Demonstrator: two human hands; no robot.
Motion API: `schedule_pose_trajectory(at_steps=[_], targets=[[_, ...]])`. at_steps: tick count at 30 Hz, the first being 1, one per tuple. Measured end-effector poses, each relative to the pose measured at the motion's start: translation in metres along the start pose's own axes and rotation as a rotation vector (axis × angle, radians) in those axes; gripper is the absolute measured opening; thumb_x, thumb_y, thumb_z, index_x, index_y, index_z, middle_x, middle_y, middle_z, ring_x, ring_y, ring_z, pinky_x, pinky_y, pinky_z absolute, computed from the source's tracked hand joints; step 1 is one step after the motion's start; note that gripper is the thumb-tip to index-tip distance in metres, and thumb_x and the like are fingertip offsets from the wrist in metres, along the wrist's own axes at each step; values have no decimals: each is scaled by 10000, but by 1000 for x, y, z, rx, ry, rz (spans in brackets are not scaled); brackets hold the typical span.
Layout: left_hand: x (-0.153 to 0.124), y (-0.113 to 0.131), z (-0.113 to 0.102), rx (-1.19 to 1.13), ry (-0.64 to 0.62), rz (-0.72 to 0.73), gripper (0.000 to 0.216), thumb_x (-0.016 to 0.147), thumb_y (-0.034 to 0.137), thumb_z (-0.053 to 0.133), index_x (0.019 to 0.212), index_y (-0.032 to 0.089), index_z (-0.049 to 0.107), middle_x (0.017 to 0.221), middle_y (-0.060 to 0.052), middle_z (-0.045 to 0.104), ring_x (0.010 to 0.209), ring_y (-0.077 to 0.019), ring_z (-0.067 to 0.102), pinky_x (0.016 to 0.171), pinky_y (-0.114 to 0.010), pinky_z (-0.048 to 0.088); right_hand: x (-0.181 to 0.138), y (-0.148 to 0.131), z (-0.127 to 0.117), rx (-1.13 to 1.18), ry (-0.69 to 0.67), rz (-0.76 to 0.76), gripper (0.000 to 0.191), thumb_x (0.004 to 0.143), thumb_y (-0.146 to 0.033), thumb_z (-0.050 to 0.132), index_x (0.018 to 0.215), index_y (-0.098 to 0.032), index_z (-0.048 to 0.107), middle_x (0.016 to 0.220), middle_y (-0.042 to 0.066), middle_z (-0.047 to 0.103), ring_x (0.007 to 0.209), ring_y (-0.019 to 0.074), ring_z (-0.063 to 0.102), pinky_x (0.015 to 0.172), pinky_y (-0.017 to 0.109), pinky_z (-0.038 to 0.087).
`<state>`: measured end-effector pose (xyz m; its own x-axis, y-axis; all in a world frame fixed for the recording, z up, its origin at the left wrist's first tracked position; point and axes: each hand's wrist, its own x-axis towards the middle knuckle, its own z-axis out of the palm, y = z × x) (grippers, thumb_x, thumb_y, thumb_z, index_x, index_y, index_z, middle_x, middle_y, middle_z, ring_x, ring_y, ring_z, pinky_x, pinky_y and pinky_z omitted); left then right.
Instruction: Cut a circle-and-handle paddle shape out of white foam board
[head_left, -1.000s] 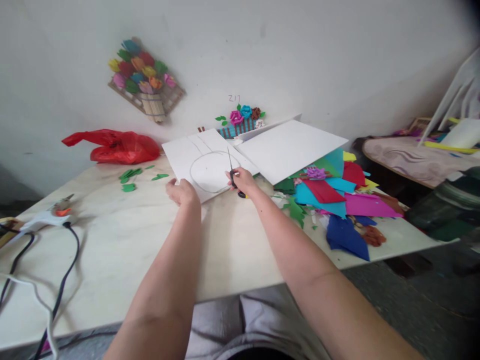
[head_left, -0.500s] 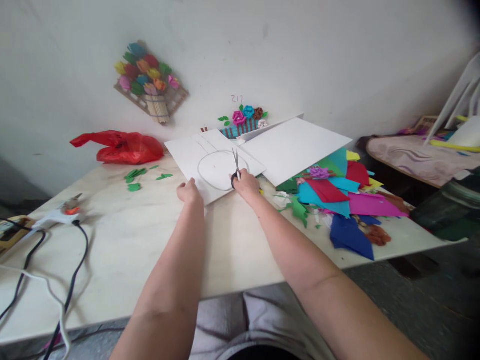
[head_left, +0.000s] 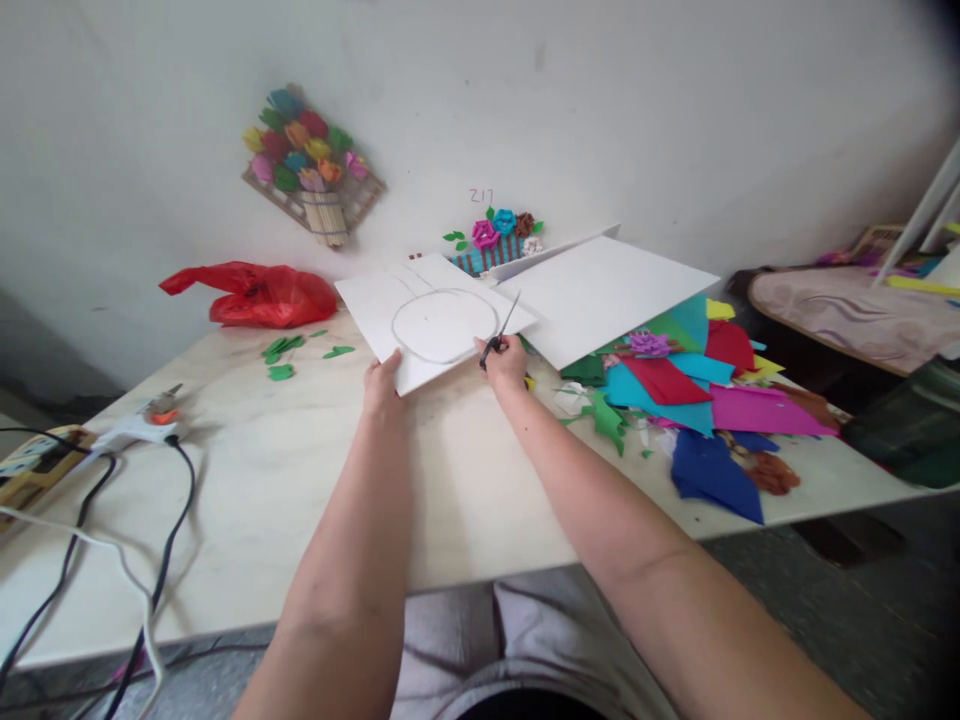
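A white sheet of stiff paper (head_left: 367, 305) bears a large pencilled circle with two lines running off its far side. My left hand (head_left: 382, 383) pinches the near left corner of this sheet. My right hand (head_left: 504, 362) is closed around the black handles of a pair of scissors (head_left: 507, 318), at the sheet's right edge. The blades point up and away, lying over the paper by the circle's right side. Whether they touch the paper I cannot tell.
Another white sheet (head_left: 607, 290) leans at the right over coloured paper scraps (head_left: 716, 470). A red plastic bag (head_left: 274, 300), green cut pieces (head_left: 281, 347), a glue gun (head_left: 161, 410) and a power strip (head_left: 49, 465) with cables lie on the left. Paper flowers (head_left: 307, 150) hang on the wall.
The near edge of the drawn sheet has lifted and its angle has turned slightly. The scissors have tilted to the right, from nearly upright to slanting. Both hands keep their grip.
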<state>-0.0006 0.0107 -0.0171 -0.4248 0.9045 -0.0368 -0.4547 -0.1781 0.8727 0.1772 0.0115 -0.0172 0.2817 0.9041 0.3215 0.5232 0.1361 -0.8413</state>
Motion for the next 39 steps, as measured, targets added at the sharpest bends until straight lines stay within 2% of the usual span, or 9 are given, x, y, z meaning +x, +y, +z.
schedule_pose_trajectory(at_steps=[4,10,13,18,25,29,33,37,39], targets=[[0,4,-4,-10,5,34,242,774,157,639,1014,152,667,962,-80,742,929,-221,708,822,-324,584,-3,-7,2,388,73,230,411,798,-373,654,1118,-175,491,927,81,691,737,166,684,582,238,510],[-4,6,-5,-25,-62,41,345,771,220,696,1112,189,656,977,-81,746,964,-252,700,830,-363,592,-5,-19,4,832,159,327,516,729,-267,701,1137,-232,386,849,-15,649,609,113,643,551,216,513],[-5,5,-4,-44,-103,22,332,770,226,709,1098,204,659,984,-82,746,988,-266,692,834,-382,595,-3,-19,4,887,199,341,467,700,-259,702,1069,-239,417,783,-51,609,580,96,600,552,224,520],[-10,5,-1,-44,-175,-28,274,810,287,687,1062,184,657,1041,-106,731,1059,-282,666,864,-391,588,-1,-18,-2,973,151,331,286,661,-206,669,857,-211,461,717,-59,563,565,75,531,544,215,515],[-17,6,-2,-82,-289,-217,254,781,201,686,1030,161,662,1014,-116,729,1058,-310,662,851,-422,598,3,-18,-6,953,184,328,301,647,-214,668,880,-218,478,791,-44,612,613,85,556,513,189,490],[-17,8,-5,-173,-295,-212,303,824,356,669,1077,190,649,1016,-114,727,1097,-316,643,850,-463,587,6,-16,-6,999,220,338,295,652,-190,671,893,-213,503,778,-56,609,582,70,551,495,176,484],[-28,6,-1,-297,-484,-194,406,837,527,618,1121,237,641,1140,-84,704,1203,-301,582,985,-510,491,10,-16,-4,1109,265,380,282,661,-173,681,869,-207,495,694,-83,571,505,45,512,458,160,477],[-41,-6,14,-339,-692,-316,244,856,355,650,1006,165,674,1068,-114,723,1257,-302,538,1090,-507,375,8,-20,1,1187,285,392,287,677,-180,701,859,-203,480,674,-87,573,484,38,508,442,151,472],[-42,-11,22,-307,-650,-347,114,888,217,605,959,155,668,1040,-96,729,1226,-268,571,1100,-453,374,5,-22,3,1176,249,372,286,691,-190,706,865,-202,480,689,-84,594,486,40,523,453,156,480]])
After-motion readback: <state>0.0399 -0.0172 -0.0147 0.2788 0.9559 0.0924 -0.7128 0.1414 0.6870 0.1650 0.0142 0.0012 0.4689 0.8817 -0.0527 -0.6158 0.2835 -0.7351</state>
